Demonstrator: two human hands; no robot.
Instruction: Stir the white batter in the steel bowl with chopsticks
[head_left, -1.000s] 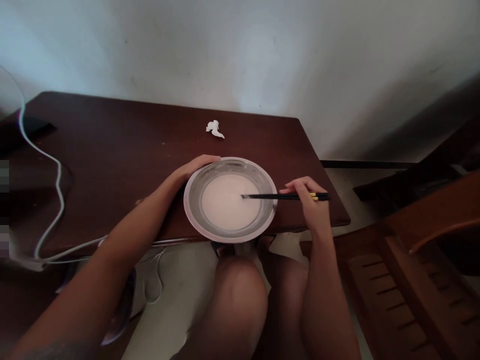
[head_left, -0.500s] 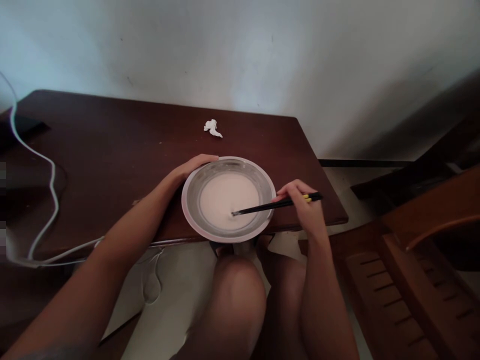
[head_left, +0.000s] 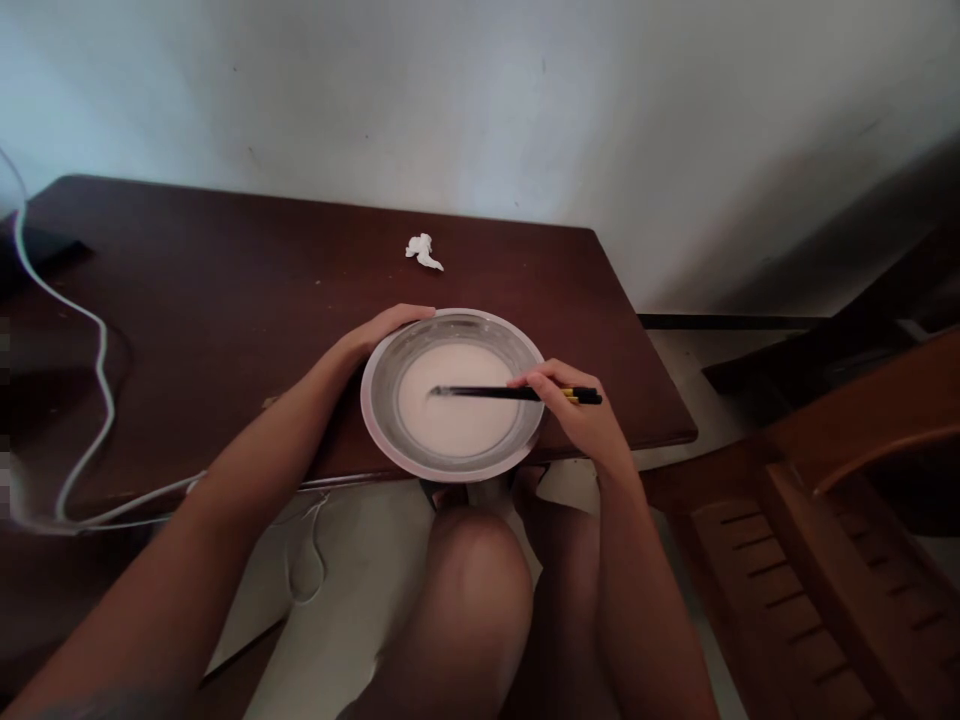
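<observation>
A wide metal bowl (head_left: 375,432) sits at the front edge of the dark table, holding a pale, milky liquid (head_left: 461,428). My left hand (head_left: 391,321) is curled against the bowl's far left side, steadying it at the rim; part of its fingers is hidden behind the bowl. Black chopsticks (head_left: 489,392) with yellow bands are gripped in my right hand (head_left: 568,405), over the bowl's right rim. Their tips dip into the liquid left of its middle and leave a small ripple.
A crumpled white tissue (head_left: 424,252) lies behind the bowl on the table (head_left: 225,270). White cable (head_left: 105,370) runs along the table's left side and hangs below. A wooden chair (head_left: 795,580) stands at the right, and a wall is behind the table.
My right hand has shifted left with the chopsticks, whose tips moved left and away from me through the liquid. The left hand keeps its place on the bowl.
</observation>
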